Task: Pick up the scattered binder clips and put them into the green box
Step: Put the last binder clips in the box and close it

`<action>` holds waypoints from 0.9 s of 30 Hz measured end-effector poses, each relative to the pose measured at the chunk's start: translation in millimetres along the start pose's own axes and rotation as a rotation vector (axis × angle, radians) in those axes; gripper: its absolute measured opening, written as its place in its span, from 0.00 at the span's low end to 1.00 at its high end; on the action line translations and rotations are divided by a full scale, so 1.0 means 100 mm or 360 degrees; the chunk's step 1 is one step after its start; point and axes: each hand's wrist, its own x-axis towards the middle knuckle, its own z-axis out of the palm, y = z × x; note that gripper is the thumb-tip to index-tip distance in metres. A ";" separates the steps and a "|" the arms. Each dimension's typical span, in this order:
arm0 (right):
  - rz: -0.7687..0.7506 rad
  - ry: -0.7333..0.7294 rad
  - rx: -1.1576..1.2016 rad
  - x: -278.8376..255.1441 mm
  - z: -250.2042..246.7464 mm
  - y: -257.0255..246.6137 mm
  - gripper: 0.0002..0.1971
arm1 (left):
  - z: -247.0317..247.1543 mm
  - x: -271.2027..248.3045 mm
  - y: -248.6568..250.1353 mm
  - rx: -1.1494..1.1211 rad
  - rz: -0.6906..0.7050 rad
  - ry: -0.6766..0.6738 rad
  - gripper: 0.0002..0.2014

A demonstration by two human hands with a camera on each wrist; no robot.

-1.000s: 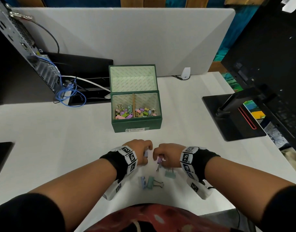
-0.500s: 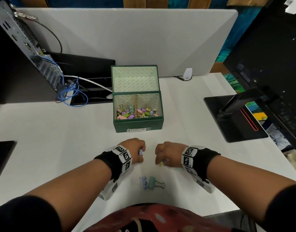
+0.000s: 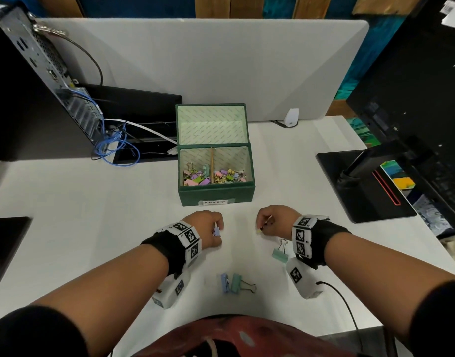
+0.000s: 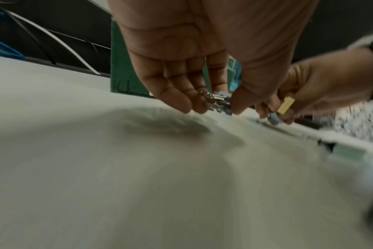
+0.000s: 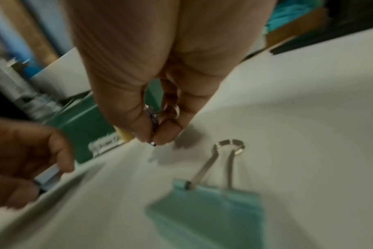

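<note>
The green box (image 3: 216,194) sits open in the middle of the white desk (image 3: 79,207), lid tipped back, pale patterned lining inside. A thin divider splits it in two, and both halves hold a heap of small pastel clips (image 3: 213,176) in pink, purple, green and yellow, with gold and silver wire handles. A white handwritten label is stuck on its front wall.

Just in front of the box, the left hand (image 3: 208,228) has its fingers curled, pinching a lilac clip (image 3: 217,231) between thumb and fingertips. The right hand (image 3: 275,220) is curled too, pinching a yellow clip (image 3: 259,230) along with what looks like a purple one at the fingertips; the wrist view is blurred there.

Three clips lie loose on the desk. A mint clip (image 3: 280,255) rests beside the right wrist, its silver handles pointing toward the hand. Nearer the person, a blue clip (image 3: 224,283) and a second mint one (image 3: 236,282) lie side by side, touching.
</note>
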 end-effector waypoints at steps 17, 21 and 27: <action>0.0008 0.0430 0.1264 0.48 -0.73 -0.51 0.13 | -0.71 0.11 0.08 -0.0601 -0.0052 0.0514 0.09; 0.0090 0.0263 0.1227 0.56 -0.71 -0.58 0.14 | -0.79 0.17 0.13 -0.0613 -0.0057 0.0595 0.07; 0.0121 0.0156 0.1332 0.40 -0.74 -0.55 0.26 | -0.88 0.32 0.23 -0.0672 -0.0128 0.0648 0.11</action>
